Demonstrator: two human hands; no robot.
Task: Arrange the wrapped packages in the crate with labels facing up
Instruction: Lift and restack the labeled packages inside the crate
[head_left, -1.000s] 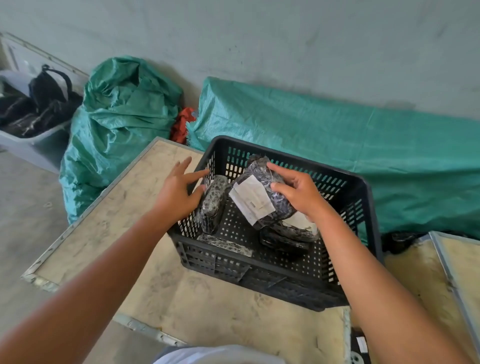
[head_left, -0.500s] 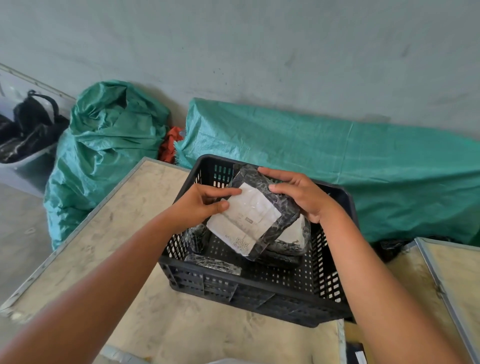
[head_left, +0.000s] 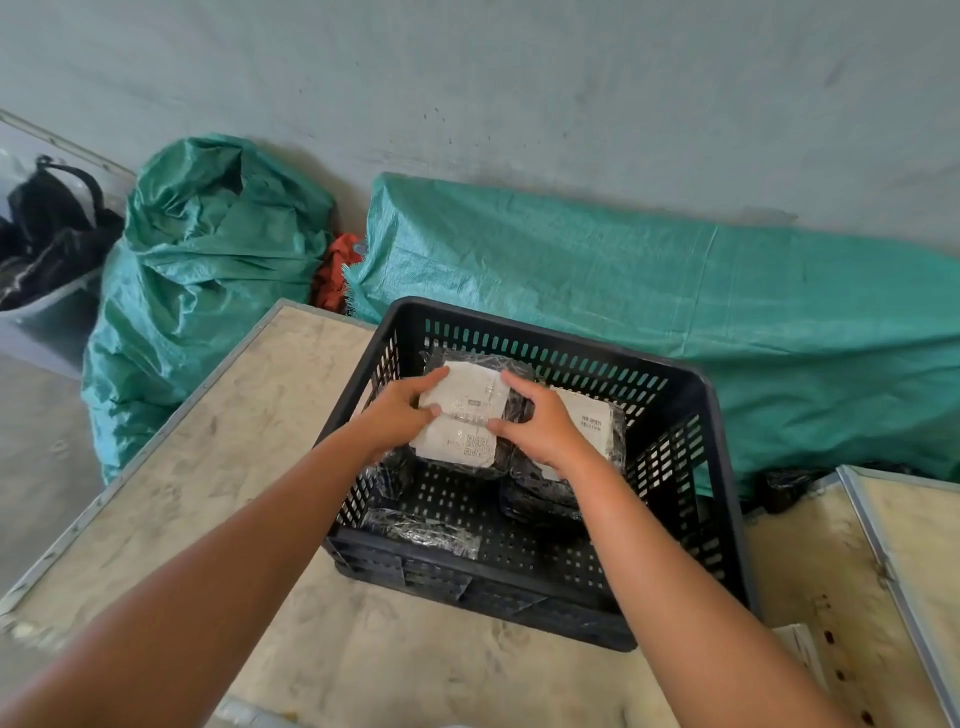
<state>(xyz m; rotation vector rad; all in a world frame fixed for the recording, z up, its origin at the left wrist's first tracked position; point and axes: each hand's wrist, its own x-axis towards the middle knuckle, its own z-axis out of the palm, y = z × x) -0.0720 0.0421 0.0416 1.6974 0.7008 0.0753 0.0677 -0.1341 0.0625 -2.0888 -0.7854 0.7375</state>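
Inside the black crate, both hands, clamped on the wrapped package, have just turned its label upward, ready for setting down.

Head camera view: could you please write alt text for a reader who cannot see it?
Both hands, left hand and right hand, hold a wrapped package, white label up, inside a black crate on a table. Other wrapped packages lie in the crate; green sacks line the wall.
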